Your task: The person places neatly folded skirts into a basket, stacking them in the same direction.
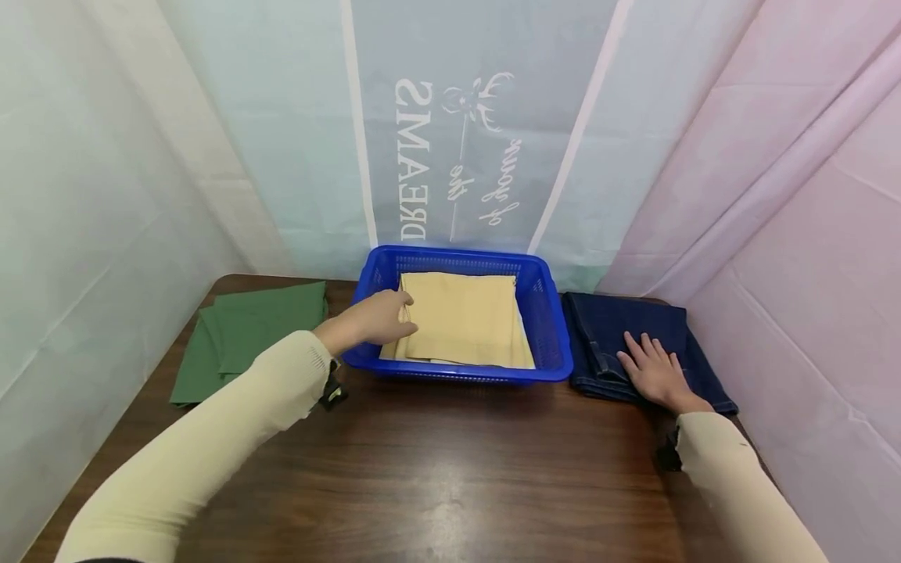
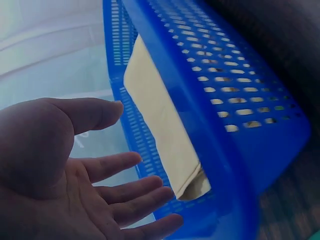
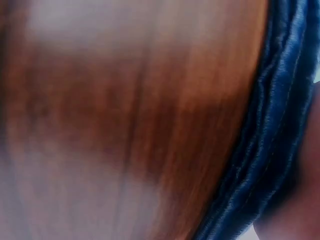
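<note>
My left hand [image 1: 380, 316] hovers over the left side of a blue plastic basket [image 1: 559, 336]. Inside the basket lies a folded pale-yellow garment [image 1: 464, 317], its left edge right by my thumb and fingertips. In the left wrist view that hand [image 2: 85, 185] has its fingers spread and nothing between them, beside the yellow fold [image 2: 155, 115]. Flat on a folded pair of dark blue jeans [image 1: 629, 317], to the right of the basket, rests my right hand [image 1: 658, 374] with fingers extended. The right wrist view catches the layered denim edge [image 3: 272, 130] and a blurred bit of hand.
Left of the basket is a folded green garment [image 1: 271, 320] on the brown wooden table [image 1: 450, 469]. A printed curtain [image 1: 281, 117] hangs behind the basket, and pale fabric walls [image 1: 809, 274] close in both sides of the table.
</note>
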`<state>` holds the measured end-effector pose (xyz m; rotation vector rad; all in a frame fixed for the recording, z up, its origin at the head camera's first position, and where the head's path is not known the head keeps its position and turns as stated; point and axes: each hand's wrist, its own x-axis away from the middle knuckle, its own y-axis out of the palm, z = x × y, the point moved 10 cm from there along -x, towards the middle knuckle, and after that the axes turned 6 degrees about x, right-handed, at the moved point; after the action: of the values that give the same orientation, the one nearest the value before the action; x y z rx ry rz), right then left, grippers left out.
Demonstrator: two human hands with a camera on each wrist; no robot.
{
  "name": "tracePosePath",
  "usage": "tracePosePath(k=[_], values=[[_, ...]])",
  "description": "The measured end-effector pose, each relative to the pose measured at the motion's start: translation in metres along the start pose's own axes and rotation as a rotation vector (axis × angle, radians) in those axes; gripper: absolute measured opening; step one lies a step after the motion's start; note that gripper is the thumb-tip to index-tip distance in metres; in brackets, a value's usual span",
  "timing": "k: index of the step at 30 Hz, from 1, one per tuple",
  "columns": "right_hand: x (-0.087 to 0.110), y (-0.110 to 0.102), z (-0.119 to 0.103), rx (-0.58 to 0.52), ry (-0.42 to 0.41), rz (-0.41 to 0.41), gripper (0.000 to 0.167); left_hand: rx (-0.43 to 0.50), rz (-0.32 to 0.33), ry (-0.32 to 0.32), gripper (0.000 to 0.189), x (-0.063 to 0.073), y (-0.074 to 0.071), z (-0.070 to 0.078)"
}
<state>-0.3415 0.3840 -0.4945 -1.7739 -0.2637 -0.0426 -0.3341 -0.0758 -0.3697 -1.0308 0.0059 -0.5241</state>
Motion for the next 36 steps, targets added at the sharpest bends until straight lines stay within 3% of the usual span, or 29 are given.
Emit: tracePosePath(k=[6, 13, 19, 24, 29, 36], values=[[0.009, 0.003, -0.006, 0.012, 0.000, 0.002, 0.071, 0.015, 0.068, 0.077, 0.054, 0.035, -0.003, -0.001], [0.030, 0.007, -0.018, 0.006, -0.020, -0.003, 0.069, 0.072, 0.175, 0.161, 0.047, 0.091, -0.002, 0.000], [0.056, 0.009, -0.027, -0.002, -0.026, 0.008, 0.069, 0.129, 0.204, 0.172, 0.041, 0.127, 0.005, -0.007], [0.079, 0.011, -0.030, -0.028, -0.027, 0.004, 0.068, 0.228, 0.143, 0.141, 0.040, 0.138, 0.029, -0.019], [0.096, 0.016, -0.037, -0.035, -0.035, -0.006, 0.066, 0.313, 0.060, 0.054, 0.041, 0.137, 0.054, -0.037], [0.118, 0.025, -0.050, -0.035, -0.033, -0.014, 0.060, 0.390, 0.022, -0.013, 0.044, 0.132, 0.076, -0.050]])
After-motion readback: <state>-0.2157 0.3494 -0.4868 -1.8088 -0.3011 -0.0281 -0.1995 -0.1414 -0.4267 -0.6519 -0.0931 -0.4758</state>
